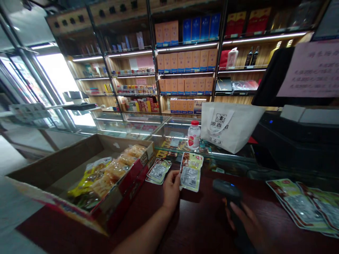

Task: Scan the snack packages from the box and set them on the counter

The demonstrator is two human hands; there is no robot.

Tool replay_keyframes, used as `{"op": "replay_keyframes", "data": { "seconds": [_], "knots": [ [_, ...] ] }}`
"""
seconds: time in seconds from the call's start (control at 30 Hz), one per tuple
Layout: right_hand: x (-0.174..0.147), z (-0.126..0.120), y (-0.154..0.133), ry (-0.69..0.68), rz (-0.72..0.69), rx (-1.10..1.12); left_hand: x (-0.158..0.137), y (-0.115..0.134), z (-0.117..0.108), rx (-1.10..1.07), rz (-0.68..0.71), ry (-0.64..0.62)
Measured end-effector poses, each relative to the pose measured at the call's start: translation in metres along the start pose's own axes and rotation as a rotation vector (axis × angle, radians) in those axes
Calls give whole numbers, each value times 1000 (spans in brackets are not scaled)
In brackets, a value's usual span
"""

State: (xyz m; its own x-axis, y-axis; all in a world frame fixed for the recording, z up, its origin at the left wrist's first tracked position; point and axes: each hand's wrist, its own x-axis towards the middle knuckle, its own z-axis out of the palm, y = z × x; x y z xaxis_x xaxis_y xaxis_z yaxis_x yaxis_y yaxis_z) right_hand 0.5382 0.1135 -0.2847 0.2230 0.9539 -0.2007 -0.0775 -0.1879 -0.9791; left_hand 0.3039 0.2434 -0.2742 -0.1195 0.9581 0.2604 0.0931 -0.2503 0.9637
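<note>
My left hand (172, 188) pinches the left edge of a green and brown snack packet (191, 173), which stands tilted up above the dark red counter (203, 225). Wrapped around the handle of a black barcode scanner (227, 189) is my right hand (246, 218). A small blue light glows on the scanner, whose head points toward the packet. Just left of my left hand lies a small pile of similar packets (158, 171). More packets (304, 204) are spread in an overlapping pile at the far right.
An open cardboard box (106, 218) with bagged snacks stands at the left. Beyond the packet are a red-capped bottle (194, 135), a white carrier bag (230, 123) and a glass display counter (132, 123). A black monitor (275, 77) rises at right; boxed goods (185, 61) line the back shelves.
</note>
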Motion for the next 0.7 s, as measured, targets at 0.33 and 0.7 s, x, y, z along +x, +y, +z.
{"op": "replay_keyframes", "data": {
  "seconds": [0.33, 0.7],
  "knots": [
    [-7, 13, -5, 81, -31, 96, 56, 17, -102, 627, -2, 172],
    [2, 9, 0, 23, -56, 149, 67, 25, -79, 1309, -97, -89]
  ]
}}
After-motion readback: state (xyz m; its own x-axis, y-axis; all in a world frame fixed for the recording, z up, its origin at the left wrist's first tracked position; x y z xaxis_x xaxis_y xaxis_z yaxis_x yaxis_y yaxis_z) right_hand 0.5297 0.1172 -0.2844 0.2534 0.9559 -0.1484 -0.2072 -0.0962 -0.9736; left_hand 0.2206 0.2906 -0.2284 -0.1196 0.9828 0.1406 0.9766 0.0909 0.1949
